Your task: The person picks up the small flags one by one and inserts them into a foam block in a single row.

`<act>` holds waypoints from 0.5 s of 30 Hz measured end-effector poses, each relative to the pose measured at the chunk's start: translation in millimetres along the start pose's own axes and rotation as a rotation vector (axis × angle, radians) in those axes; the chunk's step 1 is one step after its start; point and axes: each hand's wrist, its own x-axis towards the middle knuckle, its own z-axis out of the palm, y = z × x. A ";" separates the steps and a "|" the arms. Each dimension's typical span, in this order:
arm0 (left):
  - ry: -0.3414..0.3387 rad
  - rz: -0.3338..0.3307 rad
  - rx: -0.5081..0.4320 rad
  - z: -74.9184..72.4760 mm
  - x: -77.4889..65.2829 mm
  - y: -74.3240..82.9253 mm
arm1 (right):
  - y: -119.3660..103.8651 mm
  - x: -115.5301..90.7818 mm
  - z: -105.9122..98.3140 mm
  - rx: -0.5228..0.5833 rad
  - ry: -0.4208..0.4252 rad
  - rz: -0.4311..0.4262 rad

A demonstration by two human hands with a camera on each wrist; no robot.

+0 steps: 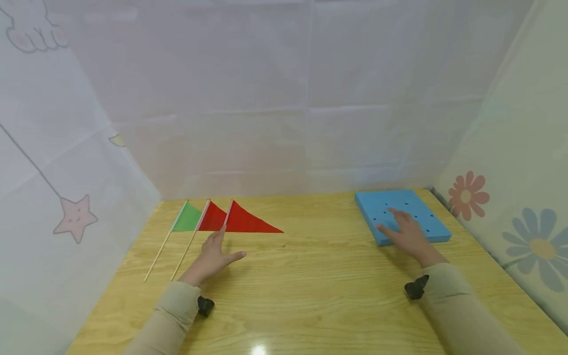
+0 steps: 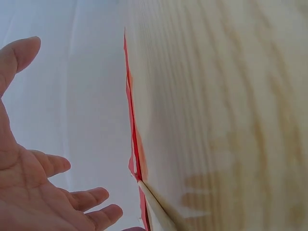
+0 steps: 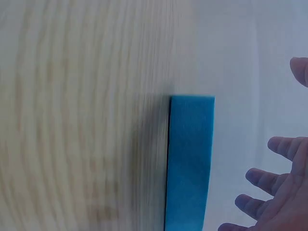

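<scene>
Three pennant flags lie side by side near the far left corner of the desk [image 1: 301, 281], their tips pointing toward its right edge and their sticks slanting back toward the near edge. The green flag [image 1: 186, 218] is nearest the left edge, the middle red flag [image 1: 212, 220] is beside it, and the outer red flag [image 1: 249, 221] is farthest in. The left hand [image 1: 214, 256] hovers over the outer red flag's stick, covering its lower part; thumb and fingers are spread apart and grip nothing. The green flag and middle red flag lie to its left.

Near the far right corner, by the right edge, lies a flat blue board [image 1: 370, 204] dotted with small dark holes. The right hand [image 1: 410, 237] hangs above the board's near part, fingers spread and holding nothing; the right wrist view shows them clear of it. The two hands are well apart, with bare desk between them.
</scene>
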 end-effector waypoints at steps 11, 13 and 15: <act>-0.025 -0.063 -0.125 -7.2 -4.7 -4.6 | 33.0 -4.0 -16.8 0.014 0.019 0.088; -0.030 -0.069 -0.147 -8.2 -5.8 -6.3 | 38.4 -5.3 -18.8 0.026 0.016 0.103; -0.035 -0.069 -0.161 -9.7 -6.3 -8.2 | 44.6 -6.7 -21.0 0.044 0.015 0.118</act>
